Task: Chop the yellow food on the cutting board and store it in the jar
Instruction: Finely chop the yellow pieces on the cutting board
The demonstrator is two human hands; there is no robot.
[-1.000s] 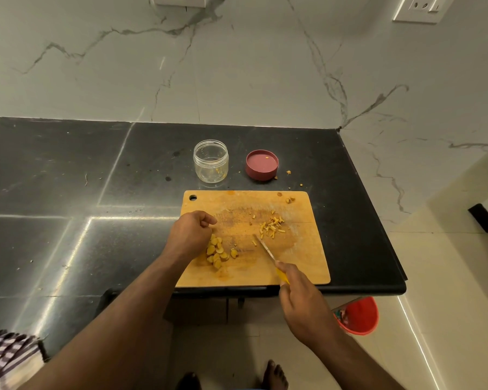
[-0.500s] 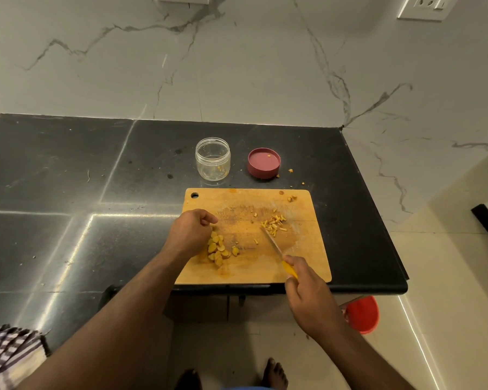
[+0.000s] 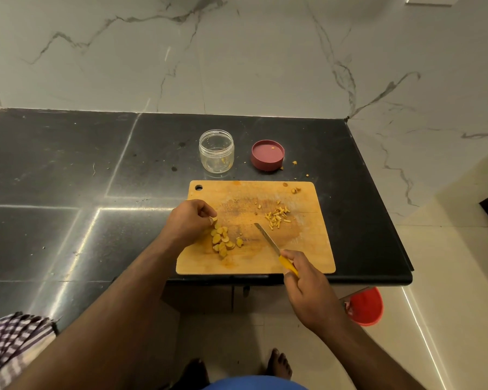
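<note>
Knife (image 3: 267, 240) has drawn back from chopped bits (image 3: 277, 217).

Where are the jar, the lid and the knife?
jar (image 3: 216, 153), head view, on its clear side wall.
lid (image 3: 267, 155), head view, on its pink inner face.
knife (image 3: 267, 239), head view, on the middle of the blade.

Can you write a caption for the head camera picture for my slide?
Left hand holds a yellow slice while right hand grips the knife over the cutting board.
</note>
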